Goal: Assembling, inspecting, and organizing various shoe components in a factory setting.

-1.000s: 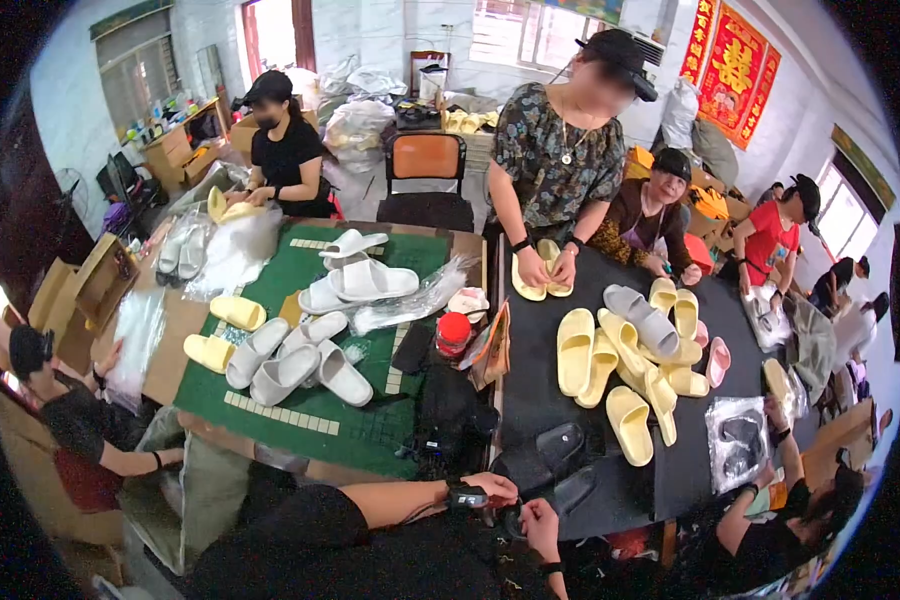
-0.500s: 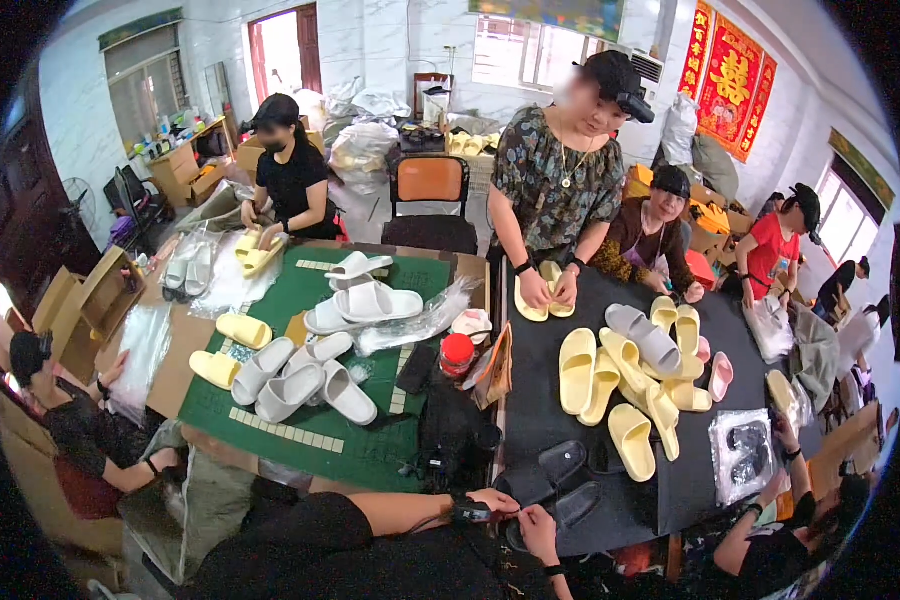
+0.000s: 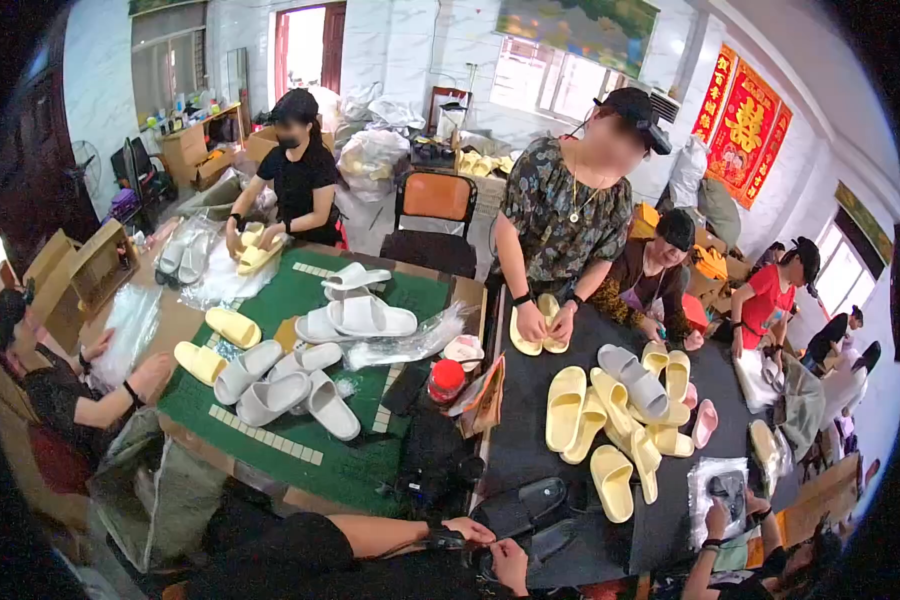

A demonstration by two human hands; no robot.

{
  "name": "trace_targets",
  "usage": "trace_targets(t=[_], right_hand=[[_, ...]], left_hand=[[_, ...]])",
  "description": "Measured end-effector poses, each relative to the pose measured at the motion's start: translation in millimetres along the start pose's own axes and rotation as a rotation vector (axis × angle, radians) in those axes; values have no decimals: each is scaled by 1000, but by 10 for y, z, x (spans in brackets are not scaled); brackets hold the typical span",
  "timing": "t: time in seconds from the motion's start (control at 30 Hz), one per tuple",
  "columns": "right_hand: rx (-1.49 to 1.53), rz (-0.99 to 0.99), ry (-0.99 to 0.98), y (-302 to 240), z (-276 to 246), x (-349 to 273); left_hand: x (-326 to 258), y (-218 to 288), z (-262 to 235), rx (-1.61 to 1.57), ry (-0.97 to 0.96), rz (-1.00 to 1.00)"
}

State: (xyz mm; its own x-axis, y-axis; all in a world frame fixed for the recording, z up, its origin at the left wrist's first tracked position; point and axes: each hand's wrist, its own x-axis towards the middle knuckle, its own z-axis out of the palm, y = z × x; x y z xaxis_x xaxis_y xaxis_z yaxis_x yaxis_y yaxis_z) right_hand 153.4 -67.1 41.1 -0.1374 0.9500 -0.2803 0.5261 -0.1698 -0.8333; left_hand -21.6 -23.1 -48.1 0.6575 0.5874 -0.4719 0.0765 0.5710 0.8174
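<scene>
At the lower edge of the black table, my left hand (image 3: 468, 531) and my right hand (image 3: 510, 564) are close together with their fingertips pinched. Whatever lies between the fingers is too small and dark to make out. Just beyond them lies a black slide sandal (image 3: 522, 506), and a second black slide (image 3: 552, 542) rests beside it, nearer my right hand. Both slides lie flat on the dark table top (image 3: 610, 548). A black band circles my left wrist.
Yellow slides (image 3: 611, 483) and a grey slide (image 3: 634, 380) are heaped right of centre. Grey slides (image 3: 273, 398) lie on the green mat (image 3: 370, 466), near a red-lidded jar (image 3: 445, 381). Across the table, a co-worker's hands (image 3: 548, 325) hold yellow slides. Another reaches over bagged black slides (image 3: 727, 486).
The view has tilted, shifting the table in the picture. My hands stay pinched together by the black slides. At right, a co-worker's hand has moved onto the bagged black slides.
</scene>
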Motion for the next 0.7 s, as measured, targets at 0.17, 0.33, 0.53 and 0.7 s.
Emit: trace_targets(t=[0.17,0.33,0.53,0.7], right_hand=[[-126,-35,60,186,57,44],[-115,-70,37,0,63,42],[-133,4,35,87,-7,21],[-140,-20,38,172,-10,17]], left_hand=[[-34,106,18,7,-40,13],[-321,598,80,6,77,-130],[-133,258,-17,-84,-1,-229],[-14,301,11,203,0,-187]])
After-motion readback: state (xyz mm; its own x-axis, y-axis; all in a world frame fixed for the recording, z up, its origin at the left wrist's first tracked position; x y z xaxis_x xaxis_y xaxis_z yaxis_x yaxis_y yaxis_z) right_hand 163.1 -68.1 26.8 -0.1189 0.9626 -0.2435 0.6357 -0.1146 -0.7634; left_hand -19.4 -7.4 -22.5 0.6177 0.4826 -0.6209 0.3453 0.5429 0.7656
